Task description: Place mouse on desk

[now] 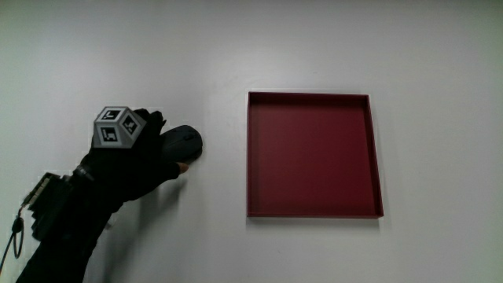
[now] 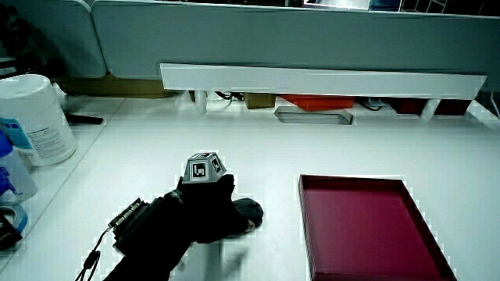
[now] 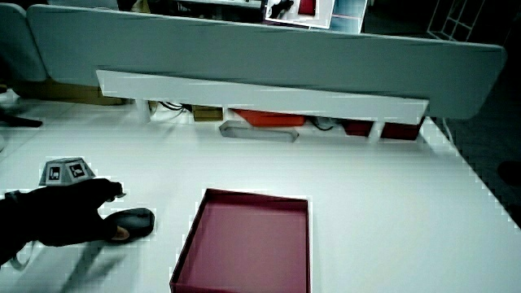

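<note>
White desk (image 1: 314, 47) bears mouse (image 1: 182, 144), apparently gripped by hand (image 1: 130, 161), beside tray (image 1: 313, 154).

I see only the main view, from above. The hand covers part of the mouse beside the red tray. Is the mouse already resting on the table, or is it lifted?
Observer: In a side view the mouse sits low on the white table, with no gap showing under it. The hand lies over its end nearer the person.
Operator: Is anything in the red tray that I miss?
Observer: No, both side views show the red tray with nothing in it; its walls are low.
Operator: What else stands on the table, outside my view?
Observer: A white canister stands at the table's edge, farther from the person than the hand.
</note>
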Tool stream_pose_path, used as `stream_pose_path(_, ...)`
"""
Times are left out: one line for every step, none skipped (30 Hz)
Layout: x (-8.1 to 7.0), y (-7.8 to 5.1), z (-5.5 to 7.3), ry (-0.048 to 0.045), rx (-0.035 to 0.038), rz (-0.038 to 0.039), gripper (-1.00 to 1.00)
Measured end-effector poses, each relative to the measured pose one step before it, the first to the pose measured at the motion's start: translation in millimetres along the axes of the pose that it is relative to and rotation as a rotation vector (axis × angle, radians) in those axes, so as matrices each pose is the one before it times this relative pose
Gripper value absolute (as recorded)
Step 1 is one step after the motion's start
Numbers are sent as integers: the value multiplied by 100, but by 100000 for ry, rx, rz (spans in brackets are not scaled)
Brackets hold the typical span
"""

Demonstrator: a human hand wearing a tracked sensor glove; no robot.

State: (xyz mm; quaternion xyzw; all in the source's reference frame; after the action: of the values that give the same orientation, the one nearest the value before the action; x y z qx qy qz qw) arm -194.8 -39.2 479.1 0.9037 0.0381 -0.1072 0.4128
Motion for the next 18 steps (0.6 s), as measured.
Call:
stream_pose_path(169, -603, 346, 1319, 4565, -2238, -77)
stream_pose_path(157, -544, 338, -514, 638, -534, -85)
stream_pose_path(298, -780, 533, -88, 2383, -1786, -92)
stream_pose_path(-30, -516, 202, -2132, -471, 373, -100)
stream_pose_path(-19, -653, 191, -2136, 2314, -393, -100)
stream_pose_path(314, -886, 530, 247, 713, -1916, -100)
stream_pose_path(342, -892, 456, 387, 2111, -2197, -100)
stream_pose_path(359, -875, 476, 387, 2111, -2197, -100)
stream_pose_path(109, -696, 129, -3260, -1039, 1132, -100)
stream_pose_path(881, -1125, 721, 2330, 1025, -1634, -100)
stream_pose_path(59, -515, -80, -1155, 2353, -3243, -100)
stream_pose_path(74, -514, -68, -1155, 2353, -3243, -100)
stream_pose_path(757, -904, 492, 3558, -698, -80, -100)
stream_pose_path(740, -907, 512, 3558, -698, -80, -100)
stream_pose_path(722, -910, 532, 3558, -698, -80, -100)
stream_pose_path(321, -604, 247, 2450, 2339, -3474, -100)
stream_pose_path(160, -597, 62, 795, -253, 470, -100)
stream_pose_path(157, -599, 61, 796, -253, 470, -100)
